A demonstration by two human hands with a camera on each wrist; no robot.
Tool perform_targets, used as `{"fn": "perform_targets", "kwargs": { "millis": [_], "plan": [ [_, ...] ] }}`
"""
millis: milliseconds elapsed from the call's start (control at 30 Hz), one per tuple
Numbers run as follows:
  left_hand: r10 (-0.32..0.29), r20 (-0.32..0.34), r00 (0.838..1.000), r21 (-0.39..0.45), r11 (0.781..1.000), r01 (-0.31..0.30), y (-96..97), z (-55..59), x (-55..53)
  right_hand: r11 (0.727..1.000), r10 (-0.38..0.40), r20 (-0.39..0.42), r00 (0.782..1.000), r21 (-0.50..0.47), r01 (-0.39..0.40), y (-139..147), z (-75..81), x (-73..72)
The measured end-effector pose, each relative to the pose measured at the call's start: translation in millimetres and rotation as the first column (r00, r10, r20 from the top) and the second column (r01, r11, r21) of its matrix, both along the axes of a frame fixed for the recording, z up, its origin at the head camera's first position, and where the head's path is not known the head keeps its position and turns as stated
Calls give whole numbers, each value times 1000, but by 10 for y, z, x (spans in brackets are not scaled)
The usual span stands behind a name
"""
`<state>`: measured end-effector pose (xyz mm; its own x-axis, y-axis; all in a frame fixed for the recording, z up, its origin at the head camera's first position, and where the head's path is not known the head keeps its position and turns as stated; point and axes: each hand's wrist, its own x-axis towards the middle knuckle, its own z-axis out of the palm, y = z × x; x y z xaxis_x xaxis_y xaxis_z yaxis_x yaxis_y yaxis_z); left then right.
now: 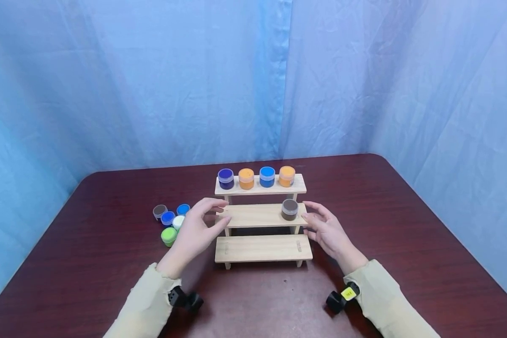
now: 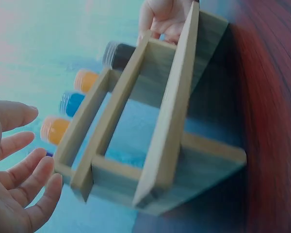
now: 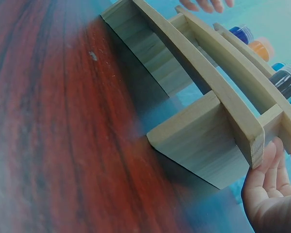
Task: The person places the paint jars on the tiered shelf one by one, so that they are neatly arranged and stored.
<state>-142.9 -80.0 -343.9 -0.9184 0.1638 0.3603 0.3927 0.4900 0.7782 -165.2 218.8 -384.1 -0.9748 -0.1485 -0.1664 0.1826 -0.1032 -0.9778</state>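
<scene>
A light wooden three-step rack [image 1: 253, 216] stands mid-table, with a brown-lidded paint jar [image 1: 289, 210] at the right of its middle step. On the top step sit a dark blue jar [image 1: 226, 179], an orange jar [image 1: 246, 179], a blue jar [image 1: 267, 177] and another orange jar [image 1: 287, 176]. My left hand [image 1: 197, 228] is beside the rack's left end, fingers spread and holding nothing; in the left wrist view, whether a fingertip touches the wood is unclear. At the right end, my right hand [image 1: 328, 231] has its fingertips against the rack's side, close to the brown jar.
Left of the rack, partly behind my left hand, several loose jars cluster on the dark red table [image 1: 110, 239]: a brown one [image 1: 159, 212], blue ones [image 1: 167, 218], a white one [image 1: 178, 222] and a green one [image 1: 169, 236]. Blue curtains [image 1: 186, 84] hang behind the table.
</scene>
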Motion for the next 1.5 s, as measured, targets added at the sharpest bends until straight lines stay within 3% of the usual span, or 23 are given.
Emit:
{"fn": "perform_targets", "kwargs": {
  "millis": [300, 533, 967, 1233, 1500],
  "plan": [
    [87, 19, 996, -31, 996, -87, -247, -103, 20, 1000, 9, -2, 1000, 0, -9, 4, 8, -2],
    [142, 89, 986, -50, 989, -138, -438, -108, 25, 1000, 0, 0, 1000, 6, 0, 3, 6, -4],
    [197, 200, 960, -166, 972, -165, -791, -96, 65, 1000, 3, 1, 1000, -2, -3, 1, 13, -1],
    [239, 217, 946, -230, 955, -189, -931, -155, 88, 1000, -4, 11, 1000, -1, 4, 3, 1, -1],
    [240, 265, 934, -313, 938, -152, -1032, -207, 118, 1000, 0, 7, 1000, 1, 0, -2, 12, 2]
  ]
}}
